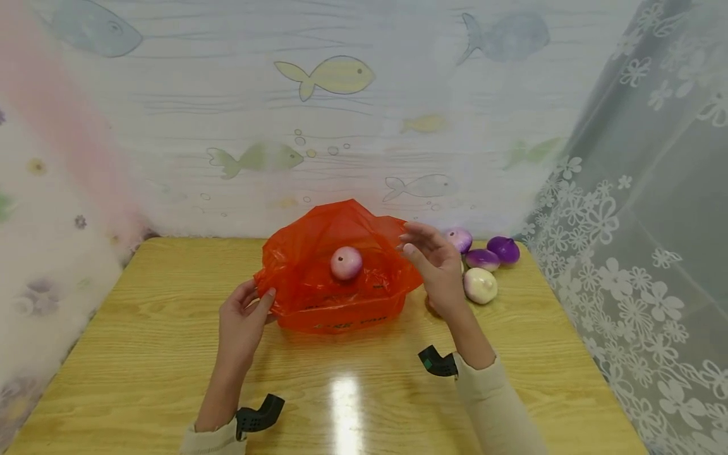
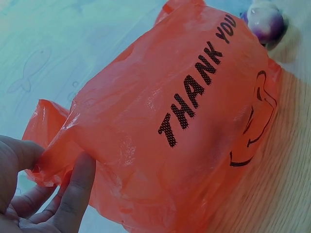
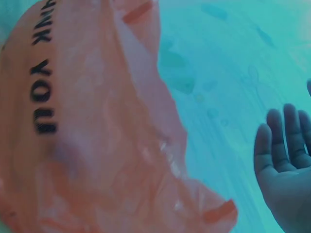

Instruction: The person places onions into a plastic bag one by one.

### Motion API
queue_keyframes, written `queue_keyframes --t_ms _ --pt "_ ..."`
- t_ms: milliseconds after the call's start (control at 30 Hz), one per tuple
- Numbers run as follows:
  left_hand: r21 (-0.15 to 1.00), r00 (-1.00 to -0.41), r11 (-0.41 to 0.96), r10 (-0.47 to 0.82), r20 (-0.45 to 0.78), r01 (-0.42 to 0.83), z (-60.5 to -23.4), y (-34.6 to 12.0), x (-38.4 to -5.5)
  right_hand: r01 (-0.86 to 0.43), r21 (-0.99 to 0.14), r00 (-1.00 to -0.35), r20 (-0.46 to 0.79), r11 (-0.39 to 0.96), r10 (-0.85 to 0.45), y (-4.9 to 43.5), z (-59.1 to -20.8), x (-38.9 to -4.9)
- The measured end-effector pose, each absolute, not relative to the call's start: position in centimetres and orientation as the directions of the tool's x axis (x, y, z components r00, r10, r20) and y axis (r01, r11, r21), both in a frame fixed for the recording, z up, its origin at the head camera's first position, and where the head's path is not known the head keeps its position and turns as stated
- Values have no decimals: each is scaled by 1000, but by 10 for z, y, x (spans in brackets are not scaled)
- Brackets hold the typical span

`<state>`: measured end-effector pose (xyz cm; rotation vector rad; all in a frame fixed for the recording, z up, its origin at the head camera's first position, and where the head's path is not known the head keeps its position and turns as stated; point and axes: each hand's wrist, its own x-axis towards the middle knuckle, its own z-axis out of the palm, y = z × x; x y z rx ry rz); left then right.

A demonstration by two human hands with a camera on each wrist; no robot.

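A red plastic bag point(image 1: 341, 319) printed with THANK YOU in black lies on the table, its mouth spread toward me. Inside it sits a pale pink-purple onion point(image 1: 347, 263), its round end showing. At the bag's left edge, my left hand point(image 1: 241, 322) pinches the thin plastic between thumb and fingers; the left wrist view shows the gathered bag point(image 2: 141, 131) there. My right hand point(image 1: 440, 272) is raised by the bag's right edge, fingers extended. In the right wrist view that hand point(image 3: 286, 174) appears apart from the bag, palm showing and holding nothing.
Right of the bag, several onions lie grouped: a deep purple one point(image 1: 503, 251), a purple-and-white one point(image 1: 482, 260), a pale purple one point(image 1: 457, 240) and a white one point(image 1: 480, 285). My right hand partly hides the group. Behind the wooden table point(image 1: 159, 335) stands a fish-patterned wall.
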<state>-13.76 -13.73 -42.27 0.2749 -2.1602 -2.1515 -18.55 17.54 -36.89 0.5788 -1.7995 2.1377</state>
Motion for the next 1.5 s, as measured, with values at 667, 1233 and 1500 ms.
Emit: queue_keyframes --t_ms 667,1233,1500 --pt "999 -981 -16 -189 -50 -48 -421 -135 -136 -378 -926 -829 335 -8 447 250 -464 -169" --pt "999 -981 -7 -190 -37 -36 -419 -138 -134 -21 -952 -944 119 306 307 270 -491 -164" --pt "999 -979 -19 -198 -48 -45 -419 -136 -135 39 -937 -974 42 346 224 274 -494 -166"
